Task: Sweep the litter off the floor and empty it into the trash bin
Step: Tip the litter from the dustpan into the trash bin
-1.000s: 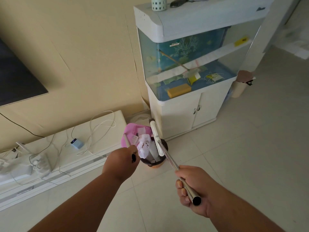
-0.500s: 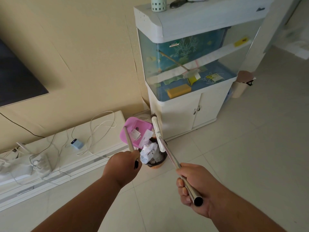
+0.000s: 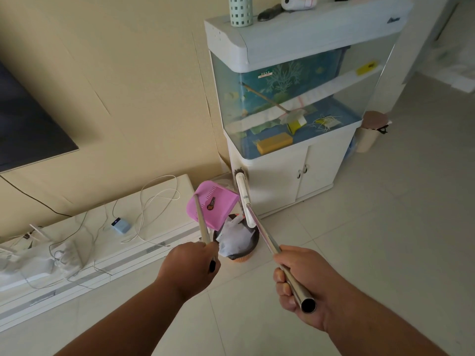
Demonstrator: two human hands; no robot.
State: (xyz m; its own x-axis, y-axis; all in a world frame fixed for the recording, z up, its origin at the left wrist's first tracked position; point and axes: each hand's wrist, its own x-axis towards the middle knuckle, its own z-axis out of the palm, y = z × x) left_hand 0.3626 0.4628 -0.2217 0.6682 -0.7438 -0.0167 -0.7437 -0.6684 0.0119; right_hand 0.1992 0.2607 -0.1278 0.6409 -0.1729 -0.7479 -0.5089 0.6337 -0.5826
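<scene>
My left hand [image 3: 190, 266] grips the metal handle of a pink dustpan [image 3: 215, 208], which is tilted up over a small dark trash bin [image 3: 250, 250] on the floor. White paper litter [image 3: 235, 238] fills the bin; one small dark scrap still clings to the pan. My right hand [image 3: 300, 285] grips the steel pole of a broom [image 3: 244, 195], whose white head stands upright just right of the pan, above the bin's far rim.
A white fish-tank cabinet [image 3: 288, 173] stands right behind the bin. A low white TV bench [image 3: 84, 242] with cables and a small blue device runs along the wall at left. A second lidded bin [image 3: 370, 131] sits by the cabinet's right side. Tiled floor spreads to the right.
The dustpan has tipped further up and the paper litter has slid out of it into the bin. Both hands kept their grip; the view shifted slightly.
</scene>
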